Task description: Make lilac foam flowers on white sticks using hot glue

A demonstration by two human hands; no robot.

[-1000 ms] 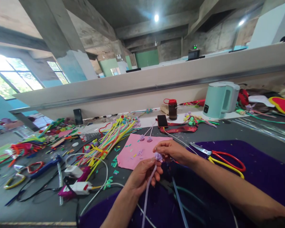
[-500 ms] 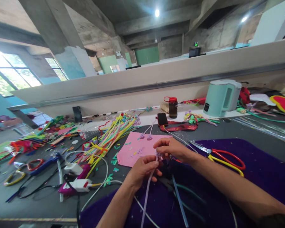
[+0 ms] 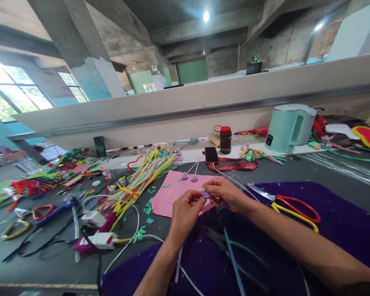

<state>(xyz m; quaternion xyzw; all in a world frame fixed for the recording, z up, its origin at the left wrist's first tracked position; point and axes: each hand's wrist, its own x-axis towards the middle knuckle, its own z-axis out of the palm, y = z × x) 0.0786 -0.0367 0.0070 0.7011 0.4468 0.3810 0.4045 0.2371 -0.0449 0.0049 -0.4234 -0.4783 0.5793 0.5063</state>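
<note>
Above the near edge of the pink sheet (image 3: 162, 204), a small lilac fuzzy flower (image 3: 205, 193) is pinched between both hands. My left hand (image 3: 185, 209) closes thumb and fingers on its left side. From the right, my right hand (image 3: 228, 194) grips it with bent fingertips. A pale lilac stem (image 3: 179, 263) hangs below my left hand; its upper part is hidden. Two similar lilac flowers (image 3: 194, 178) with stems lie on the sheet. Dark pliers (image 3: 214, 235) and a translucent stick (image 3: 233, 259) lie under my hands on the purple cloth (image 3: 333, 205).
Scissors (image 3: 291, 205) with red and yellow handles lie to the right. At left are a bundle of coloured stems (image 3: 154, 168), a blue glue gun (image 3: 58, 209), a power strip (image 3: 89, 242) and loose cables. A phone (image 3: 211, 155), bottle (image 3: 225, 140) and kettle (image 3: 285, 129) stand behind.
My left hand has turned and moved up against the flower, fingers curling closer to it. The hanging stem has shifted left and passes behind my left hand. My right hand has barely moved.
</note>
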